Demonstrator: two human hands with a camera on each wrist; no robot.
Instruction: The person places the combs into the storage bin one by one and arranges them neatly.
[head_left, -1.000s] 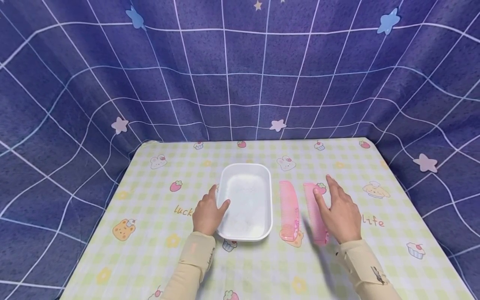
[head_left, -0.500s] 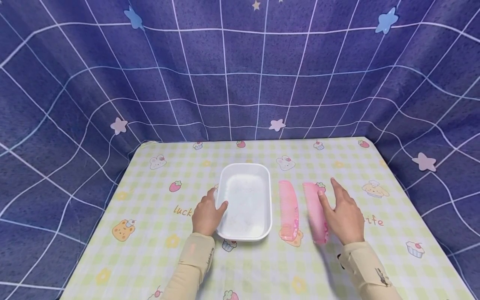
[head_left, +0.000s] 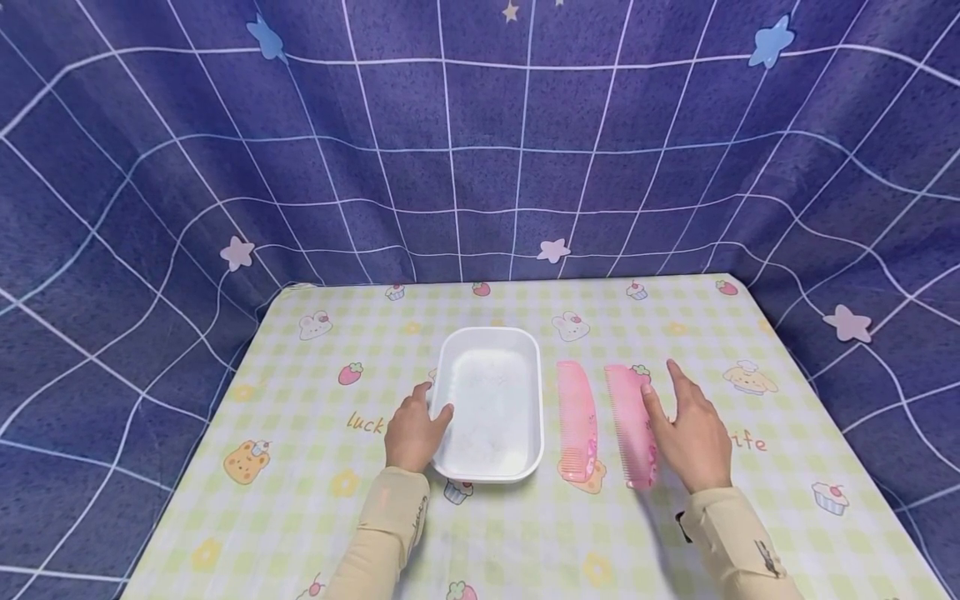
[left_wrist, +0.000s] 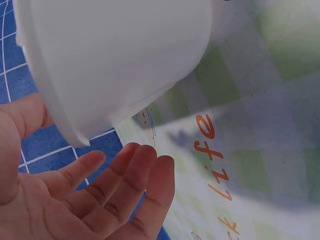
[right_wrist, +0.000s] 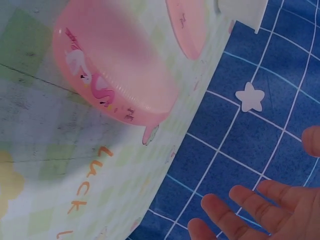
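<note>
At the white tray's [head_left: 491, 408] nine o'clock side I see the left hand [head_left: 414, 429] with fingers loosely spread and thumb over the edge; the right hand [head_left: 693, 437], spread and holding nothing, hangs just beside the outer pink comb [head_left: 633, 429], at the tray's three o'clock beyond the inner comb [head_left: 577, 421]. To lift that outer comb cleanly, I'd pinch its solid spine at three o'clock, sparing the fine teeth facing nine.
</note>
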